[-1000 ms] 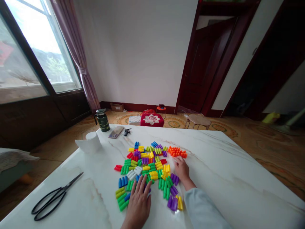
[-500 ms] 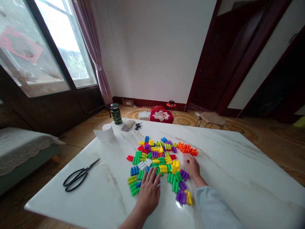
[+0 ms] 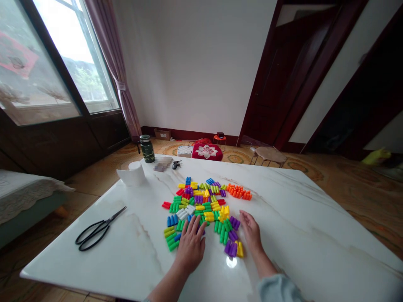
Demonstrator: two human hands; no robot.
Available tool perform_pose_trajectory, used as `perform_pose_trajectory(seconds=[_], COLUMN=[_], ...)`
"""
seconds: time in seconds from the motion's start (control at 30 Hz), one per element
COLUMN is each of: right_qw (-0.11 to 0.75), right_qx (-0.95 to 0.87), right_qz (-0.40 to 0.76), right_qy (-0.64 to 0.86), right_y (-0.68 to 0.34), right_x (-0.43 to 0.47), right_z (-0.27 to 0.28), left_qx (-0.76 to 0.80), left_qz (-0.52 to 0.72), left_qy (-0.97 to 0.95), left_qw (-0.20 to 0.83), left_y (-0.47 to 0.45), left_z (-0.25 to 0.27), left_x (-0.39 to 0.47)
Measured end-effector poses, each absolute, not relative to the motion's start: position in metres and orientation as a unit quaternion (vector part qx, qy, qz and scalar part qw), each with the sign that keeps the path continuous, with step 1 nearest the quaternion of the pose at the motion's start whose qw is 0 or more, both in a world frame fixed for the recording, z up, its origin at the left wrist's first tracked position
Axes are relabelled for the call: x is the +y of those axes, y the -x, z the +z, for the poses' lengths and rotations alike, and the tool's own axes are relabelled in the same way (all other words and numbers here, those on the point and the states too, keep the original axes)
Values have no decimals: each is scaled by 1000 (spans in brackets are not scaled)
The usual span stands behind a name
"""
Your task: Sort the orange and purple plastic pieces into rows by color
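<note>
dozens of small coloured pieces [image 3: 207, 206], on the white table [image 3: 292, 218], fanned from nine to three o'clock around my left hand [image 3: 190, 244]. handling, as i judge remotely: light, stiff, slightly slippery, hardly fragile; pinch across the sides. left hand: flat, fingers spread over the nearest pieces. right hand [image 3: 252, 228]: loosely curved, unclosed, nothing visible in it, three o'clock of the purple pieces [image 3: 234, 222].

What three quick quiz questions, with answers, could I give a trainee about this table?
1. True or false: the black-handled scissors lie to the left of the left hand.
2. Multiple choice: the paper roll near the camouflage bottle is: A, blue; B, red; C, white.
3. Short answer: which of the two hands is nearer the orange plastic pieces?

Key: 1, true; 2, C; 3, the right hand.
</note>
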State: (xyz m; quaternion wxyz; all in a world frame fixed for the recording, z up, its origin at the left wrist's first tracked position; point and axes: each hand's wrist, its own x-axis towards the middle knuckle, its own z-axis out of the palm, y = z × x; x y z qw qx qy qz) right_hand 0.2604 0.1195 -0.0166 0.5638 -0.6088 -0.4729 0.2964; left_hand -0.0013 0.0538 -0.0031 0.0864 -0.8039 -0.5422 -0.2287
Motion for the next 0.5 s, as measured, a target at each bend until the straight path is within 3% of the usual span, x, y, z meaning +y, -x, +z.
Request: perform_pose_trajectory(seconds=[0.23, 0.5], right_qw=[552, 519], right_qx=[-526, -642], right_qz=[152, 172], right_qy=[629, 538], right_y=[-207, -134], right_x=[49, 50], right_z=[-31, -17], left_qx=[-536, -537], left_qz=[-243, -282], left_qy=[803, 788], left_qw=[93, 108], left_y=[1, 2], left_z=[-4, -18], left_x=[53, 57])
